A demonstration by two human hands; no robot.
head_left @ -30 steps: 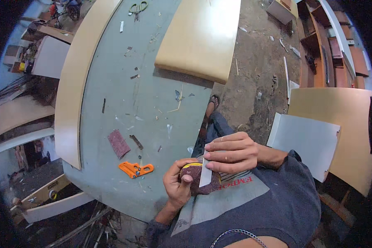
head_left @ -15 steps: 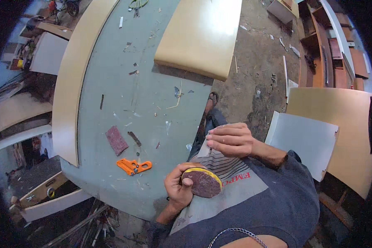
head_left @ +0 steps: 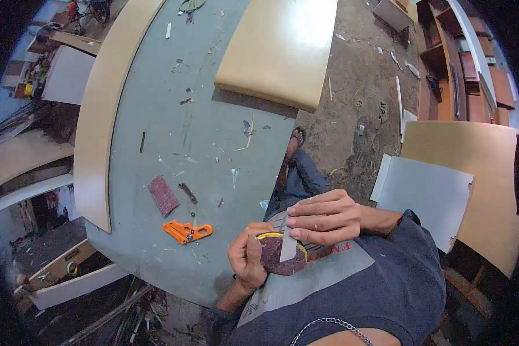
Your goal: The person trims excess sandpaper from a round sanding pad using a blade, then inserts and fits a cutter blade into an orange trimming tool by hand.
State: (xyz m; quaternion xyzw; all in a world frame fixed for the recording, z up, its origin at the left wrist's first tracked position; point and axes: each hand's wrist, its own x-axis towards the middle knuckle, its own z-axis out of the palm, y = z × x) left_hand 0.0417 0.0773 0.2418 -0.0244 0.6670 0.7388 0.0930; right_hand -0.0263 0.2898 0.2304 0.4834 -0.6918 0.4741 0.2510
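1. A cluttered workshop; its grey-green table [head_left: 173, 138] is smooth and strewn with scraps.
2. The left hand [head_left: 248, 258] grips a round pad [head_left: 270, 254], thumb up at its rim. The pad has a rough maroon face and a yellow edge.
3. The right hand [head_left: 327, 219] pinches a strip [head_left: 288, 249] between thumb and fingers. Flat, pale and straight-sided, it lies across the front of the pad; contact cannot be told. Its long axis runs nearly up and down in view, its slanted free end pointing to the lower edge.
4. Left of the hands, on the table, lie an orange plastic tool [head_left: 186, 232] and a coarse maroon rectangle [head_left: 164, 196].
5. Farther off are a glossy cream panel [head_left: 274, 57] with a rounded edge, and scissors [head_left: 191, 7].
6. Beyond, at right, stands a brown shelf unit [head_left: 441, 63].
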